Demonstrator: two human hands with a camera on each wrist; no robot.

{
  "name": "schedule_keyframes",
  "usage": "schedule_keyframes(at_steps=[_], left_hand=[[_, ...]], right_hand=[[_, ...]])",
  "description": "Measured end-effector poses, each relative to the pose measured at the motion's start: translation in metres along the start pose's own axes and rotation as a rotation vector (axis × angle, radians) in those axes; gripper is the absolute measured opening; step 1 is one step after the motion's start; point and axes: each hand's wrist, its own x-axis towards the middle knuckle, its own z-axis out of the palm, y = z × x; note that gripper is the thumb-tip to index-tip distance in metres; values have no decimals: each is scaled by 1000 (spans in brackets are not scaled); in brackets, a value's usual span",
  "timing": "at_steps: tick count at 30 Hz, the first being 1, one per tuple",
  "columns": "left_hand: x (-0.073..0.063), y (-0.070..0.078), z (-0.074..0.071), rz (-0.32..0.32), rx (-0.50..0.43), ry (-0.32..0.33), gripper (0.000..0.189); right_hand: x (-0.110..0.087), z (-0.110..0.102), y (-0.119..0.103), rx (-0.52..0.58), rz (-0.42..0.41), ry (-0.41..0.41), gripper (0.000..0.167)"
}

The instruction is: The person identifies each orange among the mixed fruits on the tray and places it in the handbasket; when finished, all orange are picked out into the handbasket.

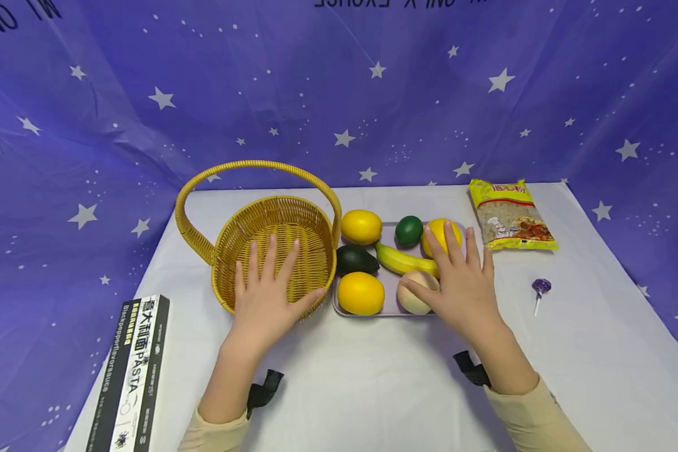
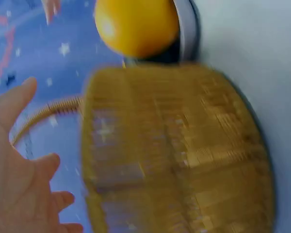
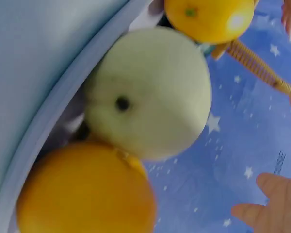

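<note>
My left hand [image 1: 267,304] has its fingers spread over the near side of a yellow woven basket [image 1: 219,279] with a tall handle. The right hand [image 1: 464,290], fingers likewise spread, is over the right part of a pale tray [image 1: 392,314], gripping nothing. On or beside the tray are a lemon-like yellow fruit [image 1: 361,226], a dark avocado-like fruit [image 1: 357,260], an orange-yellow fruit [image 1: 361,294], a banana [image 1: 401,258], a pale round fruit [image 1: 414,300], a green fruit [image 1: 409,230] and another orange-yellow fruit [image 1: 442,233]. In the left wrist view, the basket is blurred.
A yellow food packet [image 1: 511,215] lies at the back right, with a purple-wrapped lollipop [image 1: 540,287] in front of it. A long black-and-white pasta box [image 1: 129,373] is at the left edge. Star-patterned cloth [image 1: 339,94] surrounds the white table [image 1: 373,389].
</note>
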Motion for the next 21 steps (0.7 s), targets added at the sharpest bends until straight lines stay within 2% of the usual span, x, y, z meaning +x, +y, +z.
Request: schedule_keyframes(at_steps=[6, 10, 17, 21], left_hand=[[-10, -40, -3, -122, -121, 44, 92], [-19, -60, -1, -191, -254, 36, 94], [-27, -82, 5, -315, -570, -1, 95], [-26, -89, 10, -350, -708, 1, 92]], right_hand=[[-8, -3, 27, 62, 115, -27, 98], [-15, -2, 48, 131, 161, -40, 98], [-26, 3, 71, 273, 209, -127, 100], [-31, 8, 76, 303, 229, -200, 102]])
